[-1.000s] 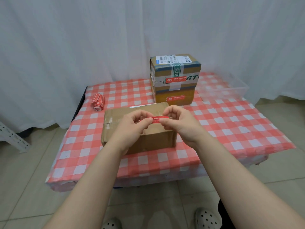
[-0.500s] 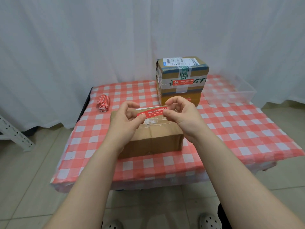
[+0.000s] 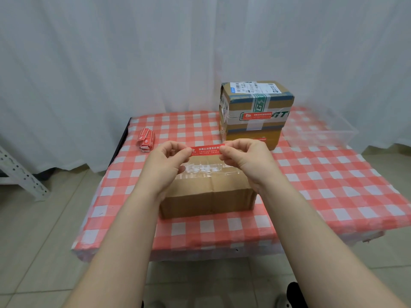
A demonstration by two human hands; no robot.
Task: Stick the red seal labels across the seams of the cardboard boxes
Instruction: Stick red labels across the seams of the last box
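A white curtain (image 3: 111,63) is hanging in soft folds across the whole back, reaching down to a floor (image 3: 33,241) of pale beige tiles. A low table (image 3: 333,185) is wearing a red-and-white checked cloth. At far left, a white perforated metal bracket (image 3: 20,174) is leaning diagonally.
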